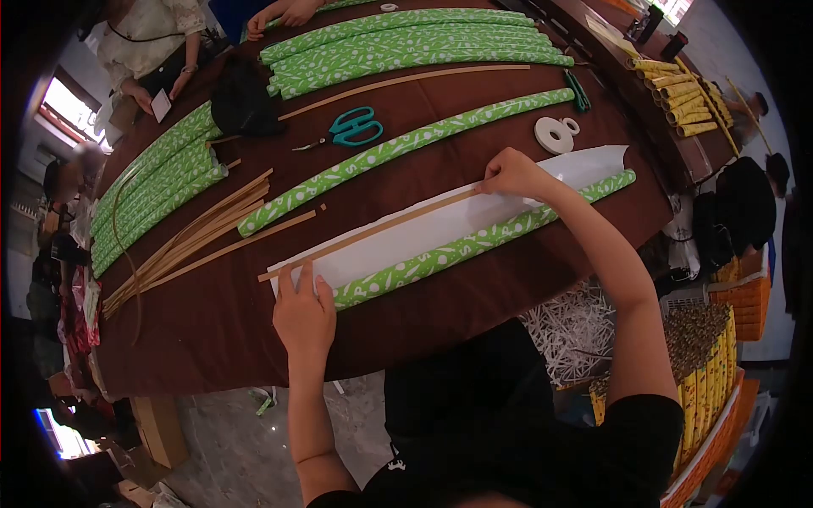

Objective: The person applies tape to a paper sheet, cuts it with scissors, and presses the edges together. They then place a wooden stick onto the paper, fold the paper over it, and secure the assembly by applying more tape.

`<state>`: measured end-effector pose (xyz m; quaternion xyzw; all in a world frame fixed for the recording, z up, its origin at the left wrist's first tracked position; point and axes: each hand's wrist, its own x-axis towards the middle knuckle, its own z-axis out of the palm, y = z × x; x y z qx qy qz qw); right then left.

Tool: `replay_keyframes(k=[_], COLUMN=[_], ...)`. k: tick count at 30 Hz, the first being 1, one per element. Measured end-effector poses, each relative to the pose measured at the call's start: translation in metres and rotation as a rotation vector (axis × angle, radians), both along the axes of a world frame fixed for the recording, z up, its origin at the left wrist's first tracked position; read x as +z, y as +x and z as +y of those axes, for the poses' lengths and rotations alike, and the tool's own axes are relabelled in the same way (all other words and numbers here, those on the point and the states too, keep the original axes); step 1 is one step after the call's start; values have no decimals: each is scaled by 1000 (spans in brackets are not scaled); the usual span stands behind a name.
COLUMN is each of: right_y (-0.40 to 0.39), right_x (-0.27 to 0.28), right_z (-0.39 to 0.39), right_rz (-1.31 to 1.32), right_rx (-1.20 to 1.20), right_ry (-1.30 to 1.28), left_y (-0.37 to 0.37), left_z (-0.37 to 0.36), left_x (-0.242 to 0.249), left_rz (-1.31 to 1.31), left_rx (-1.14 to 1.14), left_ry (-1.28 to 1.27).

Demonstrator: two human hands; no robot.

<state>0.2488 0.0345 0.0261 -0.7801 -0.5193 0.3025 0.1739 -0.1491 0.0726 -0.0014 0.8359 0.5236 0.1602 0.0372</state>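
Observation:
A green patterned roll (449, 252) lies partly unrolled on the brown-covered table, its white inner side (373, 243) facing up. Along the far edge of the white sheet runs a thin tan strip (389, 222). My left hand (303, 309) rests at the strip's left end, fingers apart and pressing on the sheet. Farther right, my right hand (511, 175) pinches the strip near the sheet's far edge. Behind the sheet is a closed green roll (406, 151). White tape rolls (553, 135) sit just beyond my right hand.
Teal-handled scissors (356, 127), loose tan strips (199, 229) and a black cloth item (244, 97) lie beyond. Green rolls are stacked at the back (415, 51) and left (157, 190). Other people's hands (296, 12) show at the far side. Paper shreds (576, 334) fill a container below the table's right.

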Motion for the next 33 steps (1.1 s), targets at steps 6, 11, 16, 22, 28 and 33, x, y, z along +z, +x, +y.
replay_keyframes(k=[6,11,16,22,28,33], right_y=[-2,-1,-8,-8,-10,-21], right_x=[0,-3,-2,-15,-10,-7], right_z=[0,-1,-7,-14,-15,-18], right_rz=[-19,-32,-105,-134,-152,-282], right_rx=[2,36,-53,-65,-51,-34], right_ry=[17,26,50,165,154,208], left_y=[1,1,9,33,77,131], left_z=[-2,-4,-7,-23,-34,-43], left_x=[2,4,2,-11,-4,-5], left_rz=[13,50,33,166,73,-16], left_rx=[-13,-3,30,107,-79,-209], left_ry=[21,40,-20,176,139,122])
